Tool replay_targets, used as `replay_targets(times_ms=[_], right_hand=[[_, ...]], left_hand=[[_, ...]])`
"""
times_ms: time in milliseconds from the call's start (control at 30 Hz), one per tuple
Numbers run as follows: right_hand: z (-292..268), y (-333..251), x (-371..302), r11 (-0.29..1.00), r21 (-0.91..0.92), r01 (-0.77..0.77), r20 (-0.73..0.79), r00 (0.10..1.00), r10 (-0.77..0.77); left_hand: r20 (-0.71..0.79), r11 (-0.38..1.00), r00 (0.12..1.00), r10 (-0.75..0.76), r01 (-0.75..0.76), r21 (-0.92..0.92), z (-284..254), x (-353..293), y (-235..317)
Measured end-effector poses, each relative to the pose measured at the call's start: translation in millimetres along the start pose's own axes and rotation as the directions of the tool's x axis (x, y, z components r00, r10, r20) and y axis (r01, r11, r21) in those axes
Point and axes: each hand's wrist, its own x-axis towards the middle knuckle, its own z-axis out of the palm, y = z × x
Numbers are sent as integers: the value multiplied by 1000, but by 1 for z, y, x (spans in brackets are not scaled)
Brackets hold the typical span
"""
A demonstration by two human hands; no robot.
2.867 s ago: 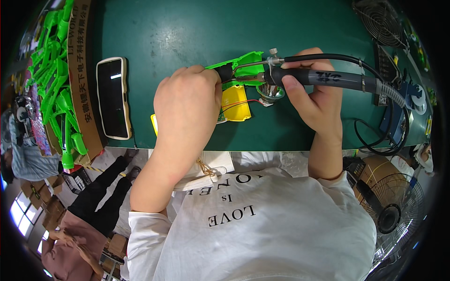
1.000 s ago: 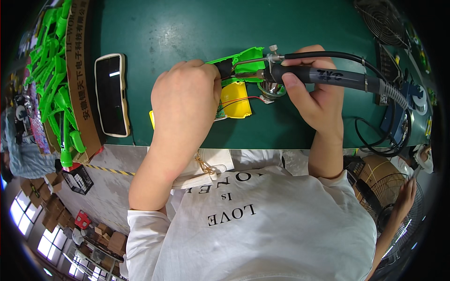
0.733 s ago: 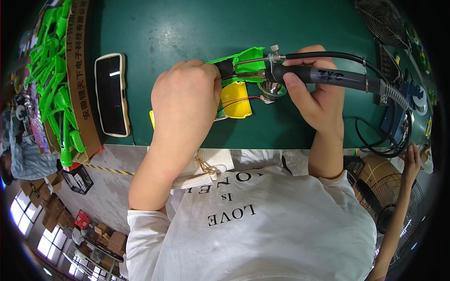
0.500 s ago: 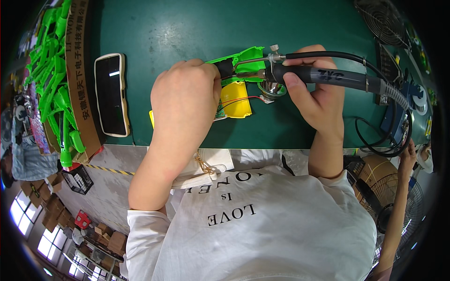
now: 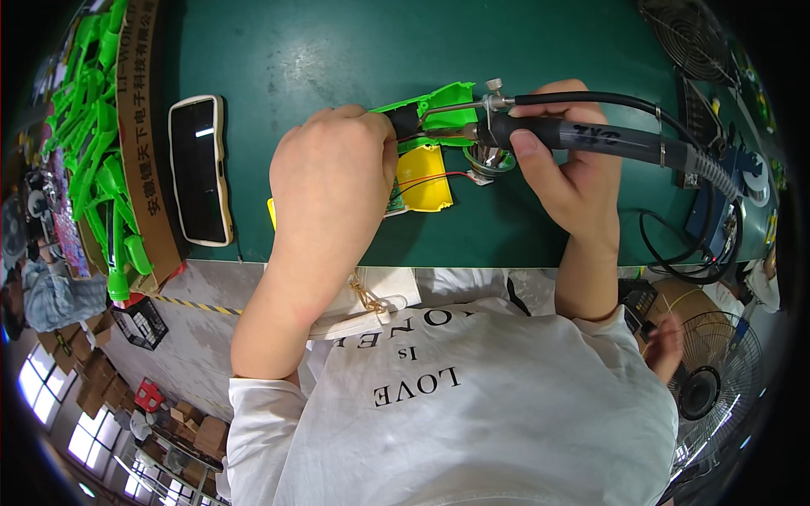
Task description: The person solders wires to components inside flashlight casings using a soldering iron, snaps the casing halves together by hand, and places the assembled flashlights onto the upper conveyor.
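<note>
My right hand (image 5: 582,194) is closed around a soldering iron (image 5: 607,137) with a thin solder-feed tube (image 5: 451,108) clamped along it. Its tip points left into an open green plastic housing (image 5: 456,94), close to a black part (image 5: 407,121). Curled over the left end of that housing is my left hand (image 5: 329,173); most of its fingertips are hidden behind the hand. Just below lies a yellow plastic shell (image 5: 432,185), with red and black wires running to a round, shiny part (image 5: 491,160) under the iron. Whether the tip touches anything, I cannot tell.
A phone (image 5: 201,173) lies on the green table left of my arm. Beyond it, a cardboard box (image 5: 148,110) holds many green housings (image 5: 97,160). Looped black cable (image 5: 675,270) hangs at the right edge. Another person's hand (image 5: 666,344) is near a fan (image 5: 704,392).
My hands stay almost still, the soldering iron's handle rolling slightly in my right hand. At the right, the other person's arm has withdrawn from the table edge down toward the fan.
</note>
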Motion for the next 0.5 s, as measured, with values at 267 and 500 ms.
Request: replay_targets(times_ms=[267,500], right_hand=[[-5,9,1,989,108,98,-134,987,-83],[-10,8,0,963,250,99,-283,959,-25]], left_hand=[[11,1000,1000,-3,3,15,1,0,0],[15,1000,1000,-5,5,0,1,0,-1]])
